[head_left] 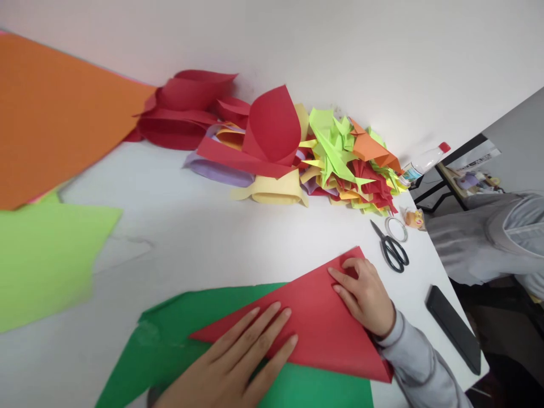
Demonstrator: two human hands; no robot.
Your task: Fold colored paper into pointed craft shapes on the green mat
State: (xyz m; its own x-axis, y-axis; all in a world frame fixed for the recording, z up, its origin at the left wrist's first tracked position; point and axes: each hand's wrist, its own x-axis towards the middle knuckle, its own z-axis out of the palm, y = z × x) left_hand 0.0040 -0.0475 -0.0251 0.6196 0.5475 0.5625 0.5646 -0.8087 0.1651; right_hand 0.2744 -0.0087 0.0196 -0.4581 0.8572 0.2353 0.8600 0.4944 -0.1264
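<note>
A sheet of red paper (pixel 314 323), folded to a long pointed shape, lies on top of a green sheet (pixel 170 328). My left hand (pixel 238 357) rests flat on the red paper's left part, fingers stretched out and slightly apart. At its upper right corner, my right hand (pixel 361 292) has bent fingers drawn together on the red paper near the edge. Whether any fingertip reaches under the paper cannot be seen. Black-handled scissors (pixel 393 252) lie just beyond my right hand, beside a roll of clear tape (pixel 396 229).
Rolled red paper pieces (pixel 182 107) and a heap of folded coloured paper (pixel 340 153) line the wall. Orange (pixel 55 119) and lime-green (pixel 46 255) sheets lie left. A bottle (pixel 425 162), a small packet (pixel 414 219) and a black flat object (pixel 454 328) are near the right edge. A person in grey (pixel 467 238) is beyond.
</note>
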